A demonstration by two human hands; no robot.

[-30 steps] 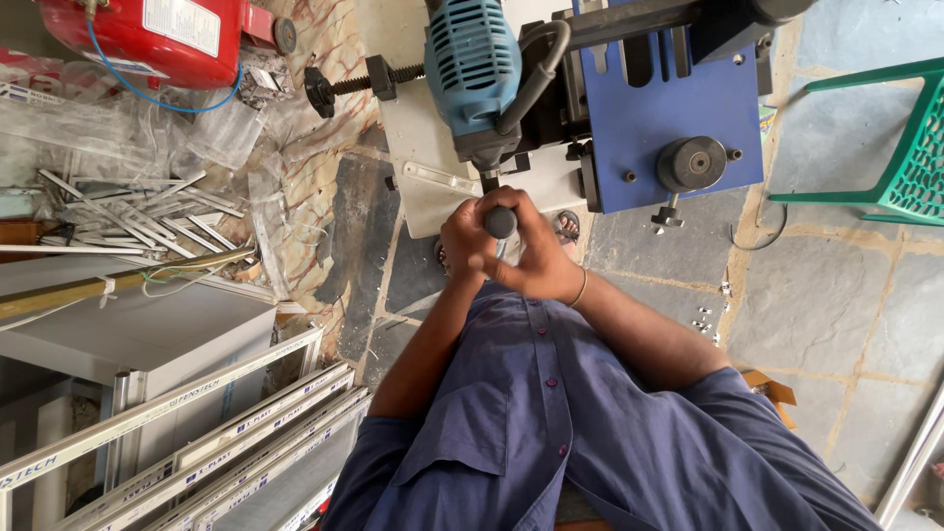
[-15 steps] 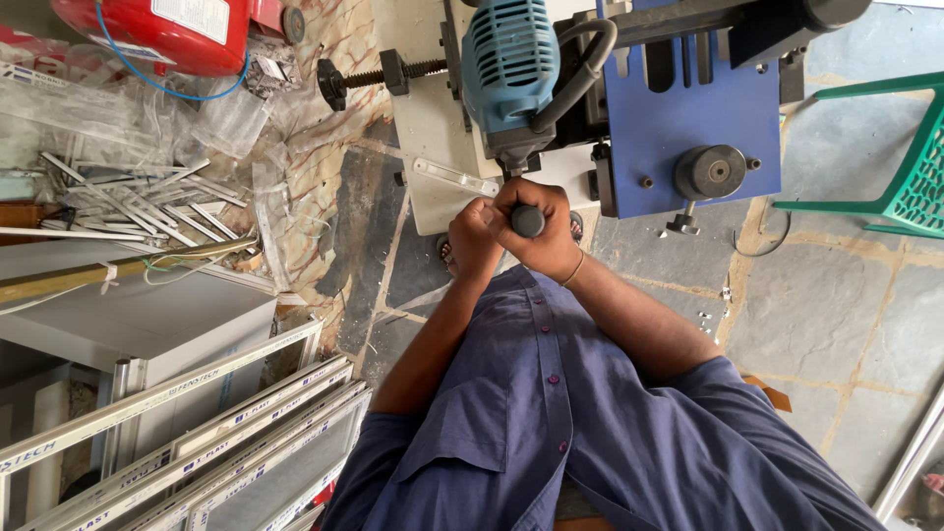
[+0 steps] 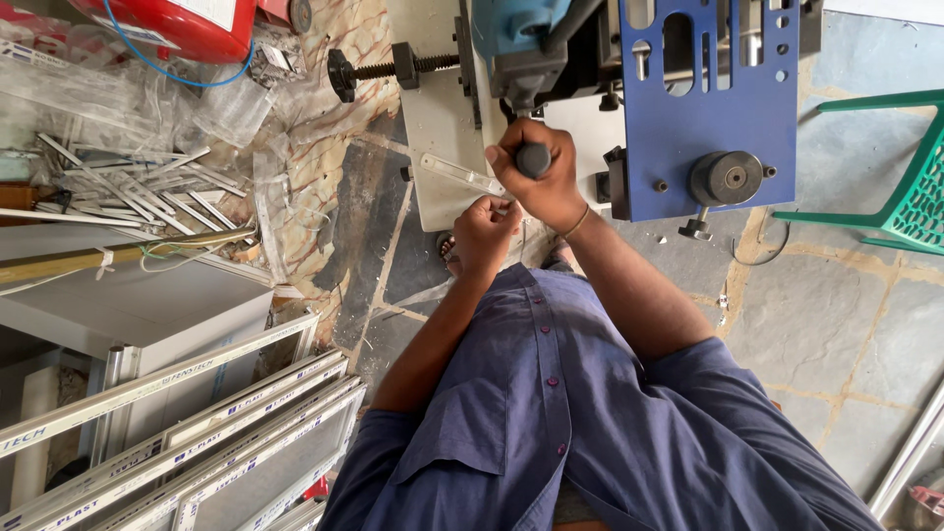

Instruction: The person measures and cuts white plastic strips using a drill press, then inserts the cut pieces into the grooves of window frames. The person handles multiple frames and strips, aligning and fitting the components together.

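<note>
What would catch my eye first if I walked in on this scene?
Probably the two hands at the machine in the top centre: the right hand grips a dark handle while the left hand pinches a small metal strip on the pale machine bed. Next, the bright blue machine plate to the right.

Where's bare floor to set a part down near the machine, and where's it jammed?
Free: grey stone floor between the blue machine plate and green plastic chair. Crowded: left side, with loose metal strips, red tank and stacked white frames. Both hands work at the machine table.
</note>
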